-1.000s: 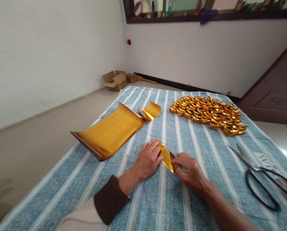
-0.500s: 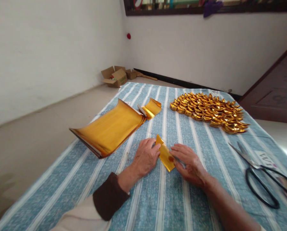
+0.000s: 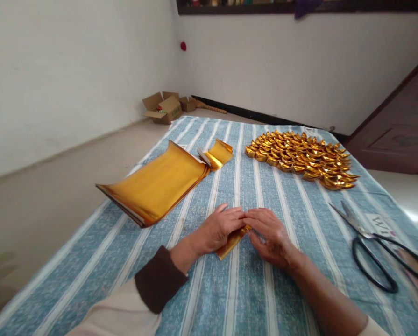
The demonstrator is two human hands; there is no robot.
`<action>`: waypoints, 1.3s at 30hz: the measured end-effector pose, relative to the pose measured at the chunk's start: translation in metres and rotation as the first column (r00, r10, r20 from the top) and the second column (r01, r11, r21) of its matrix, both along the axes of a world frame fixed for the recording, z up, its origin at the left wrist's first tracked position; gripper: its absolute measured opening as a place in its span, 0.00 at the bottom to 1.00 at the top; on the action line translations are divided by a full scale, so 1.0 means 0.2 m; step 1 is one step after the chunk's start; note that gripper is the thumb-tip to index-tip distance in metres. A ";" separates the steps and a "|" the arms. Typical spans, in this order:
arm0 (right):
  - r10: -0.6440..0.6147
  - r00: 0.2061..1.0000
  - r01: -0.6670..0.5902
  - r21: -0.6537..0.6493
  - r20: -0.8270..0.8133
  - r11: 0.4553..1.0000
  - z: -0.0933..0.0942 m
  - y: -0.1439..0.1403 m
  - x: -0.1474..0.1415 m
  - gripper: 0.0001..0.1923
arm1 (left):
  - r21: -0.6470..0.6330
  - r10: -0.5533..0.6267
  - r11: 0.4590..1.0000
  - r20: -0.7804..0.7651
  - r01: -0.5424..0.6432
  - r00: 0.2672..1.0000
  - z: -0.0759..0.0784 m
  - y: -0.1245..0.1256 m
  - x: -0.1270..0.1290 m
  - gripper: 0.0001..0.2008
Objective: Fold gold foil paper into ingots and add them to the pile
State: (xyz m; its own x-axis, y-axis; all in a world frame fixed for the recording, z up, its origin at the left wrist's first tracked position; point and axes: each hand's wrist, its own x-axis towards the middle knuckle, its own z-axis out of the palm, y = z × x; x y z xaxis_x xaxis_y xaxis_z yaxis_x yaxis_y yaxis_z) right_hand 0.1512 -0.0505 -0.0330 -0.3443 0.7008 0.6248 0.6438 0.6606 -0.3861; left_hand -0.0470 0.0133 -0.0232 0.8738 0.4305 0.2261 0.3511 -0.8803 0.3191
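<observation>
A small piece of folded gold foil paper (image 3: 232,243) lies on the striped cloth, partly covered by both hands. My left hand (image 3: 220,229) presses over it from the left, fingers closed on its upper part. From the right, my right hand (image 3: 269,237) meets the left fingertips and pinches the paper's far end. Beyond the left hand rests a stack of large gold foil sheets (image 3: 156,182), with edges curling up. A smaller curled stack of gold foil pieces (image 3: 218,154) touches its far corner.
Many folded gold paper ingots (image 3: 300,156) stand grouped at the back right. Black-handled scissors (image 3: 368,235) lie on the right, blades pointing away. The blue striped tablecloth (image 3: 142,261) covers the table. An open cardboard box (image 3: 164,109) sits on the floor beyond.
The folded foil paper has turned, its near end now pointing left toward me. Both hands have come together over its far end. The view has shifted slightly.
</observation>
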 end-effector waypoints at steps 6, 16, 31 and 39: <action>-0.022 0.999 0.024 -0.037 0.042 0.999 -0.02 0.00 -0.02 0.12 | 0.140 0.110 0.982 0.096 -0.123 0.989 0.00 -0.01 0.02 0.10; -0.057 0.963 0.056 0.009 0.262 0.998 0.01 -0.03 -0.06 0.13 | 0.046 0.060 0.997 0.044 -0.062 0.997 0.11 -0.17 -0.19 0.11; -0.053 0.875 0.092 -0.060 0.482 0.994 0.03 -0.09 -0.07 0.17 | -0.145 0.004 0.989 -0.008 -0.005 1.000 0.14 -0.17 -0.29 0.13; -0.108 0.847 0.125 0.002 0.521 0.992 0.02 -0.10 -0.11 0.13 | -0.128 -0.029 0.991 -0.018 0.027 0.999 0.15 -0.13 -0.27 0.09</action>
State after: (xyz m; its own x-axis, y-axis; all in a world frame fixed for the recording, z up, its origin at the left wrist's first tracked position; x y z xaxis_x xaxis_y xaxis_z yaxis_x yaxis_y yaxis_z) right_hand 0.1302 -0.0702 -0.0284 -0.5268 0.7720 0.3557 0.8275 0.5614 0.0070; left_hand -0.1014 -0.0133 0.0065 0.8896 0.4300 0.1538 0.3340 -0.8423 0.4230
